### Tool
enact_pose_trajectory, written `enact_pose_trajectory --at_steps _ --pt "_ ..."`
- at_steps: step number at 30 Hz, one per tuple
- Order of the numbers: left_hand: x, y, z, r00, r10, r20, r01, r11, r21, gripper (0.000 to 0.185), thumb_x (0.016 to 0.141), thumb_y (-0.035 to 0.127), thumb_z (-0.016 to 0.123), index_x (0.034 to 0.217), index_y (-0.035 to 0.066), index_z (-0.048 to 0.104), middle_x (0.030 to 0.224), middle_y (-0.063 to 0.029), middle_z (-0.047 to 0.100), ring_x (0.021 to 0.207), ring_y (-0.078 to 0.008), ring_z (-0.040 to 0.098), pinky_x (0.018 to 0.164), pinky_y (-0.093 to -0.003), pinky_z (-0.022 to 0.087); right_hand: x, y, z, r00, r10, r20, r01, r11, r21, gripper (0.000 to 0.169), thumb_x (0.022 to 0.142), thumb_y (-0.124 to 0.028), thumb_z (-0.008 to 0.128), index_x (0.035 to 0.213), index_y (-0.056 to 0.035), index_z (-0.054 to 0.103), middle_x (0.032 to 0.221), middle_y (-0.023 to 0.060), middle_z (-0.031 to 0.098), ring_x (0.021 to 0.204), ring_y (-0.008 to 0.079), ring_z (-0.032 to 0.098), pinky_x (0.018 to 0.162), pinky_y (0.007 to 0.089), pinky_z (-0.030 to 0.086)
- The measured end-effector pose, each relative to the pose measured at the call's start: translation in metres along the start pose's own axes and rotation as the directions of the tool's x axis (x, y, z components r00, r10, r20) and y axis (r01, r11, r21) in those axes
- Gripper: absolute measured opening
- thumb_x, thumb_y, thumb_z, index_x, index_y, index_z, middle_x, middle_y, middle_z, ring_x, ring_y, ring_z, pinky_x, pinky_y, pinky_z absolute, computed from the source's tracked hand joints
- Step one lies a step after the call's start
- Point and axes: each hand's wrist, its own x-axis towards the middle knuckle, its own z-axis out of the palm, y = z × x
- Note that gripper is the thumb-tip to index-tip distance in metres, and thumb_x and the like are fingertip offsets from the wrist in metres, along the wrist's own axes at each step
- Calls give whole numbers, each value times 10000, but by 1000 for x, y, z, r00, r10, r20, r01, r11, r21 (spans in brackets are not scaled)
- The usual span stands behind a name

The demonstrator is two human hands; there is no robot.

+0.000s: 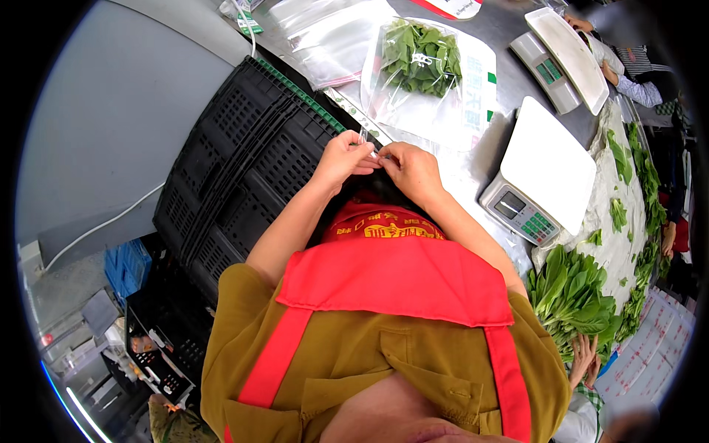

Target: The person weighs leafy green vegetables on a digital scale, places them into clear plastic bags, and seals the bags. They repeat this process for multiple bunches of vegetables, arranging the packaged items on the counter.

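My left hand (346, 160) and my right hand (410, 169) meet at the edge of the metal table (471, 171). Between the fingertips of both hands is a small strip of clear plastic (373, 154), pinched by each. Just beyond them lies a clear plastic bag of leafy greens (424, 58), on a larger white printed bag (479, 105). A stack of clear empty bags (327, 39) lies to its left. Right of my hands stands a digital scale (548, 166) with a bare white pan.
Stacked black plastic crates (238, 149) stand at the left. A second scale (565, 61) is at the far right, near a co-worker's hands. Loose leafy greens (576, 293) lie on a pale cloth (604, 221) at the right; another co-worker's hands (582, 360) touch them.
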Motion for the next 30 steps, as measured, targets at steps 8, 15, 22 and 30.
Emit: enact_pose_trajectory --at_steps 8,15,22,30 --pt "1 0 -1 1000 -26 10 26 999 40 175 916 195 590 926 45 501 905 -159 670 802 -235 684 699 -333 557 -5 3 7 998 -66 2 66 996 -64 61 787 -120 630 790 -72 592 717 132 641 667 342 627 584 441 493" --pt "5 0 0 1000 0 17 -1 999 51 149 919 190 578 909 67 494 885 -139 674 798 -219 684 697 -324 549 -6 4 15 998 -28 52 35 988 -149 78 791 -120 614 801 -71 554 626 136 613 580 353 612 543 460 484" --pt "3 1 0 1000 26 10 -27 997 75 152 928 201 564 917 72 486 851 -119 667 766 -201 679 693 -317 546 -2 -4 4 999 38 -13 -38 999 1 127 805 -158 651 922 -111 668 699 119 659 641 331 639 599 421 508" --pt "2 0 1 1000 12 -12 -11 995 101 170 929 197 561 930 42 491 858 -143 658 760 -218 679 670 -321 554 -9 -3 21 994 -45 -101 37 996 -86 68 797 -140 632 793 -83 595 627 127 625 589 342 625 543 438 500"
